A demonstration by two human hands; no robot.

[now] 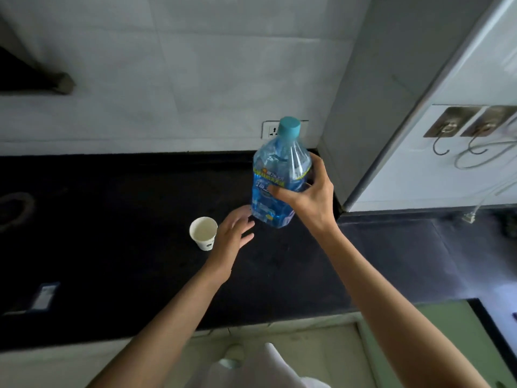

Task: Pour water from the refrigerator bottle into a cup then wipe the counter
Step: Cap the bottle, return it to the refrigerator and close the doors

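A clear blue plastic water bottle [279, 177] with a teal cap and a blue-and-yellow label is upright over the black counter [112, 219]. My right hand [310, 197] grips its middle from the right side. Whether its base touches the counter I cannot tell. The cap is on. A small white paper cup [203, 232] stands upright on the counter to the bottle's left. My left hand [233, 233] hovers between cup and bottle, fingers spread toward the bottle's base, holding nothing.
A white tiled wall with a socket [270, 130] rises behind the counter. At right stands a white appliance side [447, 152] with metal hooks and a cable. A small flat object [44, 296] lies at the counter's front left. A round dark ring [14, 208] sits at far left.
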